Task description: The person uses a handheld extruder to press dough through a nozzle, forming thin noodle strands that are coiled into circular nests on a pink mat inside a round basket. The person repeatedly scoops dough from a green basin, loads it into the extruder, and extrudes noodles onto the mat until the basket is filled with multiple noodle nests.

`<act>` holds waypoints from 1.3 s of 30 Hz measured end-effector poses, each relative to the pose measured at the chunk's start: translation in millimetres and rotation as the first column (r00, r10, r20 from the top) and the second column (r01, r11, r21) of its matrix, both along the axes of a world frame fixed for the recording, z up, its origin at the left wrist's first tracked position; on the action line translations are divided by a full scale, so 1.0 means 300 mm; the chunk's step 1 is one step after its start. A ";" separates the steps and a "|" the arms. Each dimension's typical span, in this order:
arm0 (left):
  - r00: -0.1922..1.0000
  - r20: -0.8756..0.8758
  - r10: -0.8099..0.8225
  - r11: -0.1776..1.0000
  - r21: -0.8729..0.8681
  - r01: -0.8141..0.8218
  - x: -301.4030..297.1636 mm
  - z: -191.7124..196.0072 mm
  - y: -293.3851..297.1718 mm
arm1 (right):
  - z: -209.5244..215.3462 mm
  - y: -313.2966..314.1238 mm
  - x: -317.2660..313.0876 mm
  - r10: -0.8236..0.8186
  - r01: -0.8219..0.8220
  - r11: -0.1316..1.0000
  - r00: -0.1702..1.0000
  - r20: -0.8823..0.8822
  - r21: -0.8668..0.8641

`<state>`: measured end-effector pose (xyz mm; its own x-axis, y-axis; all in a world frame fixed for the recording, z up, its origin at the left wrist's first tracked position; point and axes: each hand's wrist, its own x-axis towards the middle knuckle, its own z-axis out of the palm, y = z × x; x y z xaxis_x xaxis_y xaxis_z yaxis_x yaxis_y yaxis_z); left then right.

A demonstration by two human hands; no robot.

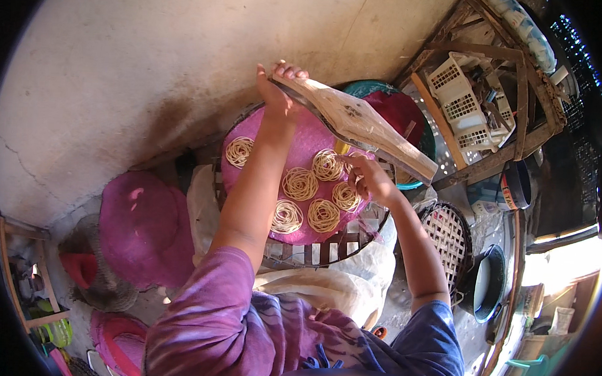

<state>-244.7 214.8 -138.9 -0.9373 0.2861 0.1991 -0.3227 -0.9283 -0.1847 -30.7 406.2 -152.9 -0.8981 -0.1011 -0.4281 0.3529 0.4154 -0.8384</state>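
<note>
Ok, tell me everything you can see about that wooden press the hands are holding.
The wooden press is a long, pale, worn paddle-shaped tool, wider in the middle, held slanted above the pink mat. The left hand grips its upper end; the right hand is just under its lower end, by the noodle coils. Whether it touches the press is unclear.

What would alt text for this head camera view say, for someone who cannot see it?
Seen from above, a person's left hand and right hand hold a long wooden press over a pink mat bearing seven round noodle coils. The mat rests on a woven bamboo tray.
</note>
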 end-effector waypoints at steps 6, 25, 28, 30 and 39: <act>0.935 -0.329 -0.135 0.990 -0.015 0.138 -0.030 0.135 -0.029 | 0.191 -0.010 -0.025 0.000 0.018 0.990 0.992 -0.129 0.143; 0.984 0.058 -0.167 0.943 -0.284 0.176 -0.112 0.094 0.217 | 0.442 0.125 -0.069 -0.252 0.232 0.877 0.968 -0.009 0.422; 0.991 -0.004 -0.136 0.942 -0.310 0.128 -0.106 0.121 0.211 | 0.435 0.117 -0.075 -0.226 0.266 0.849 0.964 -0.142 0.456; 0.993 -0.058 -0.103 0.930 -0.359 0.076 -0.112 0.138 0.193 | 0.400 0.094 -0.084 -0.252 0.304 0.852 0.952 -0.175 0.427; 0.975 -0.036 -0.219 0.951 -0.230 0.206 -0.072 0.021 0.251 | 0.385 0.193 -0.003 -0.194 0.183 0.874 0.981 -0.022 0.450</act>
